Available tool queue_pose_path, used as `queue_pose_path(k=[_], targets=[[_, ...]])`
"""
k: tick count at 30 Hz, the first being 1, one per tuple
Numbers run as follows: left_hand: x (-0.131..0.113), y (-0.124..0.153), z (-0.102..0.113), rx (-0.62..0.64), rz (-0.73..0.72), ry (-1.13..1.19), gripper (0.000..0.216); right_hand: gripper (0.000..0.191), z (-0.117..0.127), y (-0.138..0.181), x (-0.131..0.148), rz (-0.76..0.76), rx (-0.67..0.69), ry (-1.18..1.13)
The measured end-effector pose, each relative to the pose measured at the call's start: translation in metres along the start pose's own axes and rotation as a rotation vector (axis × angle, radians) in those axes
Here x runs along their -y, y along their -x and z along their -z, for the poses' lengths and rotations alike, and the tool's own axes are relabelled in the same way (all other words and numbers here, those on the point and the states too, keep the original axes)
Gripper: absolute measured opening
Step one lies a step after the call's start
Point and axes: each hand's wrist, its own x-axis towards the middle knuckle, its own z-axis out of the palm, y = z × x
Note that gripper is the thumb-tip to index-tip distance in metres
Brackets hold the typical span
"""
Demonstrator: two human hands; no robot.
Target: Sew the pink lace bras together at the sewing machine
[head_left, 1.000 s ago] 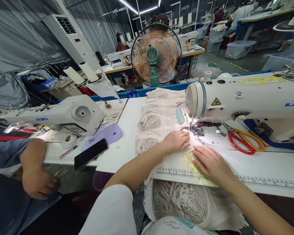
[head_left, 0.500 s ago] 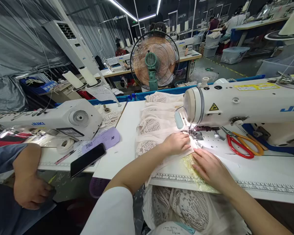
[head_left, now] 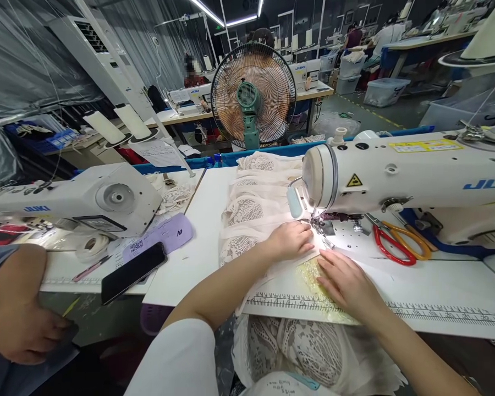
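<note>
My left hand (head_left: 292, 240) lies flat, fingers together, on cream lace fabric (head_left: 247, 214) just left of the presser foot (head_left: 318, 226) of a white sewing machine (head_left: 400, 179). My right hand (head_left: 343, 283) rests flat on the same fabric and a yellowish lace strip (head_left: 313, 272), a little in front of the needle. Both hands press the cloth down on the white table (head_left: 437, 286). More lace hangs off the table edge into my lap (head_left: 305, 352).
Red and orange scissors (head_left: 396, 245) lie right of the needle. A ruler strip (head_left: 437, 313) runs along the table front. A second sewing machine (head_left: 86, 201), a black phone (head_left: 132, 272) and a purple card (head_left: 160, 236) are at left, with another person's hand (head_left: 22, 330). A fan (head_left: 253, 93) stands behind.
The camera view has shifted slightly right and down. Both hands have edged a little toward the needle with the fabric; the neighbour's hand has dropped lower left.
</note>
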Motion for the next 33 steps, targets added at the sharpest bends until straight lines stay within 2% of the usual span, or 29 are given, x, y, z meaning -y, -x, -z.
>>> queue_pose_path(k=[10,16,19,22,25,30,33], targets=[[0.006,-0.003,0.003,0.029,-0.013,-0.015,0.039,0.036,-0.003,0.001,0.000,-0.026,0.014,0.015],[0.011,-0.009,0.012,0.059,0.000,-0.069,0.036,0.038,-0.005,-0.001,-0.001,-0.031,0.004,0.041],[0.006,-0.008,0.020,0.015,-0.006,-0.099,0.033,0.038,-0.005,-0.002,-0.001,-0.034,-0.007,0.040],[-0.004,-0.004,0.022,-0.006,-0.137,-0.110,0.029,0.037,-0.005,-0.002,-0.002,-0.031,-0.016,0.035],[-0.013,0.003,0.011,-0.090,-0.253,-0.122,0.028,0.037,-0.006,-0.002,-0.002,-0.035,-0.024,0.011],[-0.008,0.004,-0.014,-0.293,-0.282,-0.144,0.032,0.037,-0.005,-0.002,-0.003,-0.046,-0.034,-0.004],[-0.001,0.000,-0.016,-0.330,-0.311,-0.145,0.033,0.037,-0.004,-0.002,-0.003,-0.028,-0.033,-0.002]])
